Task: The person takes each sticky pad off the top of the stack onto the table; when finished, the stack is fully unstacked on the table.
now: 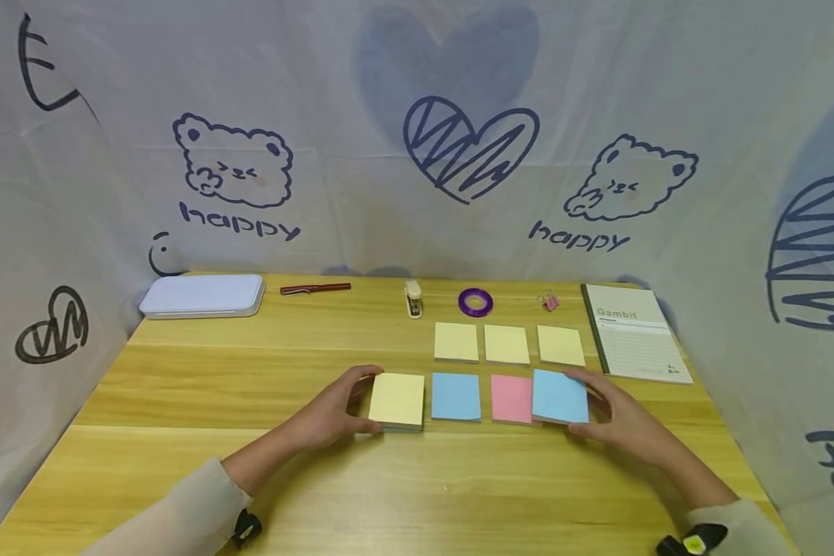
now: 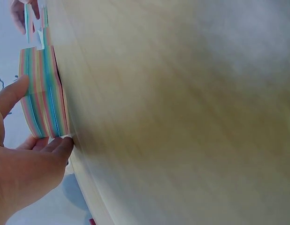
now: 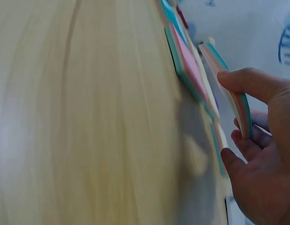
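My left hand point(image 1: 330, 413) grips the left side of a thick stack of sticky notes point(image 1: 398, 400) with a yellow top, thumb at the front and fingers behind. In the left wrist view its edge point(image 2: 41, 93) shows many colored bands. My right hand point(image 1: 622, 421) pinches a blue-topped sticky note pad point(image 1: 560, 397) by its right side. The right wrist view shows this pad point(image 3: 243, 115) raised off the table and tilted. It overlaps a pink sticky note pad point(image 1: 511, 398). Between the pink pad and the left stack lies another blue pad point(image 1: 455, 396).
Three yellow pads point(image 1: 506, 344) lie in a row behind. Along the back are a white case point(image 1: 203, 296), a dark red pen point(image 1: 316, 288), a small white bottle point(image 1: 413, 300), a purple tape roll point(image 1: 466, 303), pink clips point(image 1: 548, 301) and a notebook point(image 1: 639, 340).
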### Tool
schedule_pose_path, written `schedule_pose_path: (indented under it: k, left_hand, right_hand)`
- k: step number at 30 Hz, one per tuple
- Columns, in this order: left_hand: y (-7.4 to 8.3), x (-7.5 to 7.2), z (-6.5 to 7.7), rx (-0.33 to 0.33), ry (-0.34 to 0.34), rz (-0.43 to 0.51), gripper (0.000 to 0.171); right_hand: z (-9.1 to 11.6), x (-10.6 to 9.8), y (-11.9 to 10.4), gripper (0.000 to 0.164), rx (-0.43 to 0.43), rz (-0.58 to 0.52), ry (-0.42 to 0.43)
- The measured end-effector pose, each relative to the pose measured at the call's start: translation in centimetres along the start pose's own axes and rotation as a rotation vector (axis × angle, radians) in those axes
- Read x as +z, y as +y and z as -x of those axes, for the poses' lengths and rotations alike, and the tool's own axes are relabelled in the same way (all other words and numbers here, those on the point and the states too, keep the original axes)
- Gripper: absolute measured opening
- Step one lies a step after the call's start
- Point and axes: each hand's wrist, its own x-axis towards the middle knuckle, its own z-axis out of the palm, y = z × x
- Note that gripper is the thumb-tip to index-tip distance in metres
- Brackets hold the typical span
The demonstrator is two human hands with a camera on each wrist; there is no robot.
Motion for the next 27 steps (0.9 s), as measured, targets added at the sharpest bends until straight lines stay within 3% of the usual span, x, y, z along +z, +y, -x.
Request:
schedule_pose_path:
  k: [6,14,27]
  left_hand:
    - [0.2,0.0,0.0,-0.008,0.001,-0.010,0.084]
    - [0.1,0.0,0.0,0.001,-0.004,-0.017,0.084]
    - [0.1,-0.1,0.0,-0.006,-0.004,-0.012,0.084]
  right_hand:
    - [0.8,-1.5,1.6,0.086,0.038,0.039,0.005]
    - [0.7,-1.8,3.1,0.086,0.053,0.169,0.017]
    - [0.6,-2.1,2.8,0.082,0.031,0.268,-0.031]
